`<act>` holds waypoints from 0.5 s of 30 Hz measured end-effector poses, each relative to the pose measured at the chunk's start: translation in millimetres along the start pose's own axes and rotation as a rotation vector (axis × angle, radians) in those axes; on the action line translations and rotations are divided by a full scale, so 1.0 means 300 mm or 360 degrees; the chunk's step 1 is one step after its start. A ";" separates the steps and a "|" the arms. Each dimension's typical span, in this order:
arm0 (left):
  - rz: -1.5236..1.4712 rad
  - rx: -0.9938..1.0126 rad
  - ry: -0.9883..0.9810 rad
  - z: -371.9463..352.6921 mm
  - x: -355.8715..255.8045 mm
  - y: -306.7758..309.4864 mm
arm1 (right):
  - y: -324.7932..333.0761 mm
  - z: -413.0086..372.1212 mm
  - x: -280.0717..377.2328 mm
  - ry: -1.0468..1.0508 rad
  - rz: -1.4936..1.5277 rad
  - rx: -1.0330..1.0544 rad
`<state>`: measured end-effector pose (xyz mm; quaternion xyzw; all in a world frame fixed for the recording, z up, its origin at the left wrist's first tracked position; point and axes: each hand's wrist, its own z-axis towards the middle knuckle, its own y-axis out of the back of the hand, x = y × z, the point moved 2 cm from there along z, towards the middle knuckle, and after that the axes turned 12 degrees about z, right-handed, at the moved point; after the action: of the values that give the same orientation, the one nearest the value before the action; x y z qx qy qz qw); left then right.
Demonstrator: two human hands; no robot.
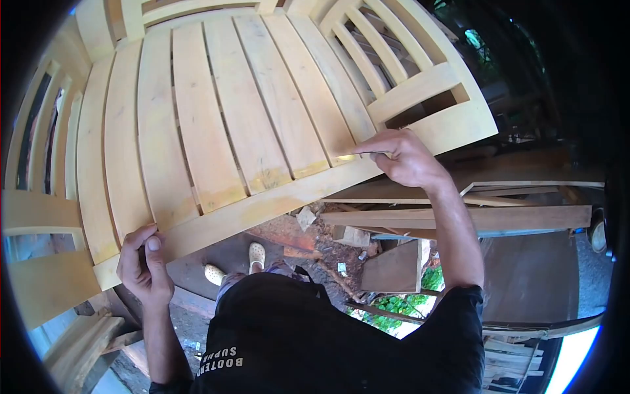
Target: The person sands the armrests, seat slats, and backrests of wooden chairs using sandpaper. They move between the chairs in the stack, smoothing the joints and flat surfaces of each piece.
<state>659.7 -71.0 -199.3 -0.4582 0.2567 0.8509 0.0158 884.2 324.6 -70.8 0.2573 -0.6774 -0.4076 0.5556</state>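
A pale wooden slatted bench [210, 118] fills the upper part of the view, with yellowish smears along the front ends of its slats. My right hand [408, 157] is closed on a thin, flat blade-like piece [375, 153], its index finger stretched along it. The tip meets a yellow patch [346, 157] where a slat joins the front rail [289, 197]. At the left end of that rail, my left hand [144, 266] has its fingers curled and thumb pressed close to the index finger. What it pinches, if anything, is hidden.
Slatted armrests [387, 49] rise at both ends of the bench. Wooden boards [459, 218] and a brown panel [531, 276] lie to the right. Below are rubble, a red-brown slab [282, 236] and pale clogs [256, 255] on my feet. More timber [82, 345] is stacked lower left.
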 end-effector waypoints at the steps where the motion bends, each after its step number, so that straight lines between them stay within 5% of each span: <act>1: -0.0002 0.0014 -0.0003 0.000 -0.002 -0.003 | -0.009 0.008 -0.002 0.0071 -0.0008 0.0020; 11: 0.0031 0.0010 0.0081 -0.010 -0.002 -0.015 | -0.109 -0.030 -0.040 0.0391 -0.0103 -0.0056; 15: -0.0011 0.0011 0.0123 -0.016 0.008 -0.017 | -0.074 -0.062 -0.032 0.0275 -0.0038 -0.0022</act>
<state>663.4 -69.2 -205.5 -0.4916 0.2584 0.8315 0.0104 902.2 315.4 -93.8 0.2957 -0.6211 -0.3952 0.6088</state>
